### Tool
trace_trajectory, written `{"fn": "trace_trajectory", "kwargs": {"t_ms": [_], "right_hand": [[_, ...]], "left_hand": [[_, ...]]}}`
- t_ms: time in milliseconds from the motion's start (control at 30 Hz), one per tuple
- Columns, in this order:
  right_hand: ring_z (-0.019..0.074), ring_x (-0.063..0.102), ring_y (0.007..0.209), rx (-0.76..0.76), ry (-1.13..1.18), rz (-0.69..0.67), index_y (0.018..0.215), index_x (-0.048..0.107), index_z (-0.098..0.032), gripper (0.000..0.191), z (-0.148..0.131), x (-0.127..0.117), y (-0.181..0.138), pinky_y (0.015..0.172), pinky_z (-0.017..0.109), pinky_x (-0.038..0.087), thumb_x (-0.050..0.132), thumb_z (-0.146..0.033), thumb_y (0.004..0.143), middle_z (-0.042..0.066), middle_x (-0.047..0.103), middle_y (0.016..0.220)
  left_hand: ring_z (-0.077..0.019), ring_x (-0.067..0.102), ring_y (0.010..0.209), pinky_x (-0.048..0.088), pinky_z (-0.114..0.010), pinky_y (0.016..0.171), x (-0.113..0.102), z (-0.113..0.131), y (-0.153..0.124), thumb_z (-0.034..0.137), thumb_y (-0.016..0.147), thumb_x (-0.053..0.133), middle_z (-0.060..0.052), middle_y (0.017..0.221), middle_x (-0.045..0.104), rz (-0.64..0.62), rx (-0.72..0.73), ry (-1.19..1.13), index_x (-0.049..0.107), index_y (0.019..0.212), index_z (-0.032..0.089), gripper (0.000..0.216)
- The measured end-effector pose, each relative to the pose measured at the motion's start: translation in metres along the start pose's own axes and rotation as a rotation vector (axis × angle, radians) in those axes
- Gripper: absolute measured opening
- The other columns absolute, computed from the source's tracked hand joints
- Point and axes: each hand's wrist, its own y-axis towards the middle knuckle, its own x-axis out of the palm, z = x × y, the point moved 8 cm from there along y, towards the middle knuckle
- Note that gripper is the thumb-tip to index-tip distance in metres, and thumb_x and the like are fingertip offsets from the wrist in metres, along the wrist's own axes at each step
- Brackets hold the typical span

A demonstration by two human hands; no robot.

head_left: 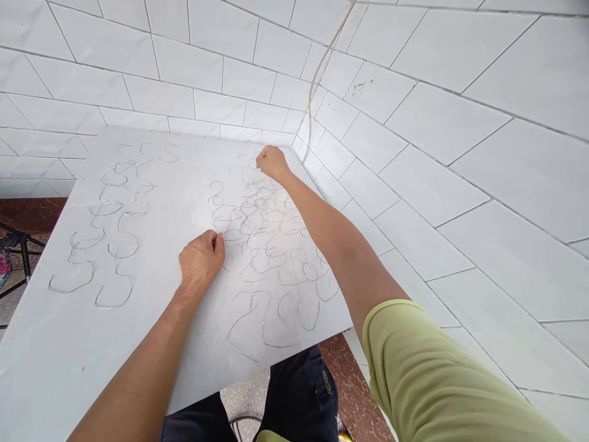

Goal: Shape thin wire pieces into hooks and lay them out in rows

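A white table point(59, 356) carries many thin bent wire pieces. A tangled heap of wire pieces point(267, 236) lies at the right of the table. My left hand point(201, 260) rests at the heap's left edge, fingers pinched on a wire piece. My right hand point(272, 162) reaches to the heap's far end, fingers curled closed on wire there. Two neat rows of wire pieces point(108, 227) lie at the left of the table.
White tiled walls point(460, 153) close in behind and to the right of the table. A pale cord point(322, 67) hangs down the corner. A dark metal stand point(18, 245) sits on the reddish floor at the left. My dark trousers point(294, 393) show below the table edge.
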Motion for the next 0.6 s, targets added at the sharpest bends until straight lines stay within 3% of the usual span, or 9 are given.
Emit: {"fn": "trace_trajectory", "kwargs": {"t_ms": [67,200,333,433,600], "right_hand": [[0.0126,0.055,0.065,0.085,0.199,-0.007,0.076,0.051,-0.019,0.020,-0.004,-0.009,-0.024,0.047,0.022,0.037,0.065,-0.014,0.090,0.007,0.065,0.083],[0.0105,0.055,0.061,0.117,0.676,-0.188,0.079,0.056,-0.017,0.016,-0.021,-0.004,-0.087,0.045,0.021,0.037,0.068,-0.020,0.089,0.005,0.063,0.081],[0.0098,0.053,0.061,0.101,0.869,-0.363,0.085,0.060,-0.018,0.024,-0.038,0.002,-0.153,0.047,0.021,0.037,0.079,-0.033,0.085,0.002,0.061,0.082],[0.0100,0.052,0.060,0.064,0.808,-0.340,0.085,0.057,-0.020,0.026,-0.042,0.000,-0.191,0.049,0.024,0.038,0.072,-0.040,0.090,0.001,0.062,0.083],[0.0135,0.056,0.069,-0.175,0.214,0.052,0.090,0.055,-0.022,0.012,-0.048,-0.008,-0.234,0.063,0.028,0.043,0.055,-0.031,0.099,0.001,0.065,0.084]], "left_hand": [[-0.0171,0.037,0.052,0.023,-0.031,0.059,-0.002,-0.001,-0.001,0.040,0.098,0.050,-0.001,0.058,0.052,0.012,-0.011,-0.048,0.046,0.068,0.023,0.034],[-0.0162,0.037,0.053,0.027,-0.031,0.056,-0.012,-0.002,-0.003,0.043,0.100,0.049,0.001,0.058,0.047,0.078,-0.038,-0.192,0.046,0.070,0.024,0.035],[-0.0146,0.037,0.055,0.032,-0.030,0.054,-0.019,0.002,-0.006,0.045,0.101,0.049,0.002,0.061,0.045,0.146,-0.001,-0.318,0.047,0.072,0.023,0.036],[-0.0139,0.042,0.057,0.037,-0.029,0.055,-0.022,0.005,-0.009,0.046,0.101,0.052,0.002,0.066,0.051,0.181,0.008,-0.395,0.054,0.080,0.023,0.031],[-0.0136,0.052,0.063,0.045,-0.028,0.060,-0.022,0.023,-0.015,0.053,0.098,0.060,-0.001,0.076,0.060,0.118,0.070,-0.563,0.070,0.099,0.021,0.034]]}}
